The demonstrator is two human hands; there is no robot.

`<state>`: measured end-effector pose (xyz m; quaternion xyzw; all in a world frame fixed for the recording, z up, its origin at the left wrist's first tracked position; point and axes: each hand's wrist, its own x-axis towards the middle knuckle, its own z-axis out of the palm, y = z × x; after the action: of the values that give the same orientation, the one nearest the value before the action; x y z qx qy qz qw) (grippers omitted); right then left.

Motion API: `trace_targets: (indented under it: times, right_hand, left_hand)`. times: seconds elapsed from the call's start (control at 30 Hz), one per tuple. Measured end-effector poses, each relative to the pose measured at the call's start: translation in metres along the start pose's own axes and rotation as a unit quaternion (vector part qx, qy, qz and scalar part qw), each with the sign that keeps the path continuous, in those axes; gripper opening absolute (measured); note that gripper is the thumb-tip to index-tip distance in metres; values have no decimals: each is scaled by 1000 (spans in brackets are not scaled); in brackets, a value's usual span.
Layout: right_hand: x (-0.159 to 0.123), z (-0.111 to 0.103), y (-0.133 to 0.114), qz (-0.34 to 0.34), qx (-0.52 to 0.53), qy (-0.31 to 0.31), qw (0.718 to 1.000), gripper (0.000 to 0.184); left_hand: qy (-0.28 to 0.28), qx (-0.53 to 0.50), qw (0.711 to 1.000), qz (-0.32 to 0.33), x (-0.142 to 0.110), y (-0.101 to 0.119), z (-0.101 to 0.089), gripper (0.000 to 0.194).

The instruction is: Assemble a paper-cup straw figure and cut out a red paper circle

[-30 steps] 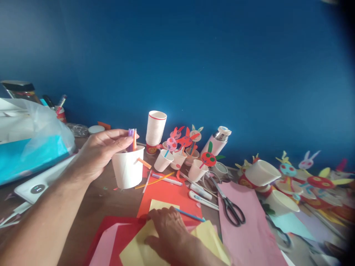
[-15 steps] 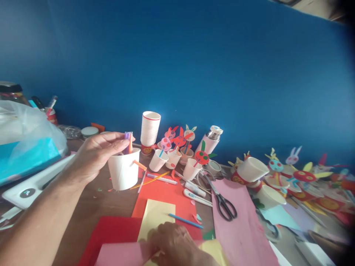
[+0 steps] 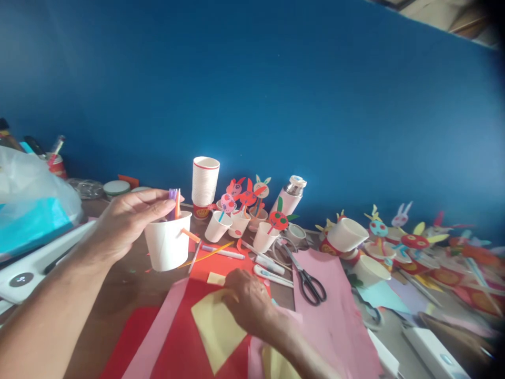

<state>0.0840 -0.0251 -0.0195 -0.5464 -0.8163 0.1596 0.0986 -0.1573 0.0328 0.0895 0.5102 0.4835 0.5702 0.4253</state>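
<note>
My left hand [image 3: 138, 218] is closed on a small bunch of purple and orange sticks [image 3: 174, 205] above the rim of a white paper cup [image 3: 168, 250]. A short orange stick [image 3: 190, 235] pokes out of the cup's side. Over the coloured sheets, my right hand [image 3: 250, 300] has its fingers curled down at the upper edge of a yellow paper piece [image 3: 216, 326]; the fingertips are partly hidden. Beneath the yellow piece lies red paper [image 3: 177, 337], with a pink strip [image 3: 158, 331] along its left side.
Black-handled scissors [image 3: 311, 287] rest on pink paper [image 3: 335, 316]. A white cutter [image 3: 272, 276] and a marker [image 3: 223, 252] lie nearby. Stacked paper cups [image 3: 205, 181], a thermos [image 3: 290, 195] and cups with paper rabbit heads [image 3: 279, 221] stand behind. More decorated cups [image 3: 381, 250] crowd the right.
My right hand has moved forward, away from me, with the yellow paper now spread below it. Red and pink sheets have shifted forward too. The left hand stays at the cup; the view has turned slightly right.
</note>
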Motion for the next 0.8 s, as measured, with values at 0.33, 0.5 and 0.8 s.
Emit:
trace_targets:
  times: [0.33,0.5,0.8]
  right_hand:
    - [13,-9,5,20,30,-78,996,31]
    - [-2,-7,-4,-19,27,-94,995,31]
    - [-23,12,-9,-12,3,-81,997,52]
  left_hand:
    - [-5,-14,1000,-1,-2,5,4,16]
    - [-4,-5,1000,0,-1,4,3,16]
    - [-19,0,1000,-12,1,0,5,15]
